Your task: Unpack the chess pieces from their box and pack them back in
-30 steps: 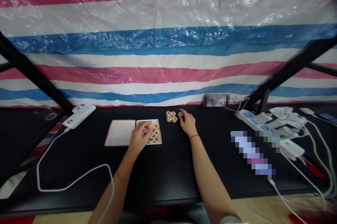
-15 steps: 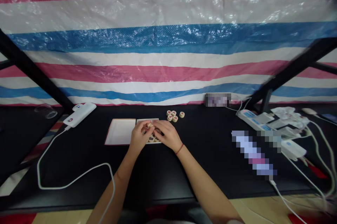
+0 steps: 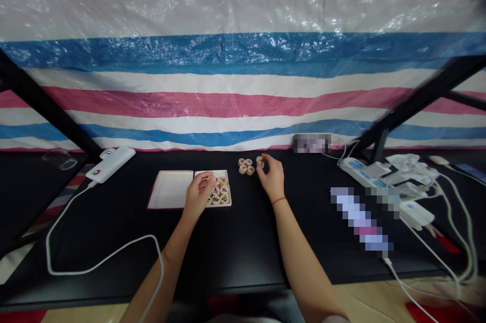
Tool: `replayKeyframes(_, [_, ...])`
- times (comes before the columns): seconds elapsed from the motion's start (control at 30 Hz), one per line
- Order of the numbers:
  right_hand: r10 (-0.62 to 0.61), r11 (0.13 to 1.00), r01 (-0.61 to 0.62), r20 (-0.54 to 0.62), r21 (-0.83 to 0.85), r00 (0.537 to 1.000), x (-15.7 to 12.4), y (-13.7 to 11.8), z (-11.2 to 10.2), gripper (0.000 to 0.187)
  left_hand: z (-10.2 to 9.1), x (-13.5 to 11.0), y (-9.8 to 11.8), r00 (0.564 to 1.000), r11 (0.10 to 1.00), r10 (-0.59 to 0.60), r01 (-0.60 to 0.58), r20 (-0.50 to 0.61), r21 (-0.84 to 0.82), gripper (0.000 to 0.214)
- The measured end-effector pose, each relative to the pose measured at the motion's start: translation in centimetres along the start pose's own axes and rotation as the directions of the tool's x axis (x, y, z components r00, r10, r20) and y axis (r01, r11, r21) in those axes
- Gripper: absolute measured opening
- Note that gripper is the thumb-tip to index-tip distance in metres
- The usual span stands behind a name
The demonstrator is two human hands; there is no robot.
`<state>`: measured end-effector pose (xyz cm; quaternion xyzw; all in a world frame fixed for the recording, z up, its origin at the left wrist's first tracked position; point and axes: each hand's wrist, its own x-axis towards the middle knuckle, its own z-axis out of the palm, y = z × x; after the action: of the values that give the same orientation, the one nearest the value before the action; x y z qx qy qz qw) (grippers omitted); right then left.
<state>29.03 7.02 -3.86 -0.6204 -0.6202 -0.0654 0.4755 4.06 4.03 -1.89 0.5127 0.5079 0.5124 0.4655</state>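
Observation:
A small white box (image 3: 226, 179) on the black table (image 3: 235, 242) holds several round wooden chess pieces (image 3: 220, 192) with red and black characters. Its lid (image 3: 170, 190) lies flat beside it on the left. My left hand (image 3: 198, 194) rests on the box's left part, fingers curled in a pinch over a piece. A small cluster of loose pieces (image 3: 245, 166) lies behind and right of the box. My right hand (image 3: 271, 176) is right of that cluster, thumb and forefinger pinching one piece (image 3: 260, 161).
A white power bank (image 3: 110, 163) with a looping white cable (image 3: 94, 262) lies at the left. Power strips, chargers and cables (image 3: 395, 181) crowd the right side. A striped tarp hangs behind the table. Black frame bars slant at both sides.
My right hand has left the box and moved back right to the loose pieces, now pinching one. My left hand stays on the box.

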Motion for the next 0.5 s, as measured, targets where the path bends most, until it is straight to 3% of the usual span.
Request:
replayKeyframes(0.17, [-0.044,0.999,0.045,0.122,-0.010,0.992,0.1,2.2,0.7,0.022,0.0,0.0,-0.2,0.998,0.998,0.055,-0.056,0.037,0.028,0.036])
replayKeyframes(0.5, [-0.038,0.999,0.036,0.141,0.012,0.989,-0.3,2.7,1.7,0.022,-0.1,0.0,-0.2,0.998,0.996,0.065,-0.066,0.026,0.055,0.032])
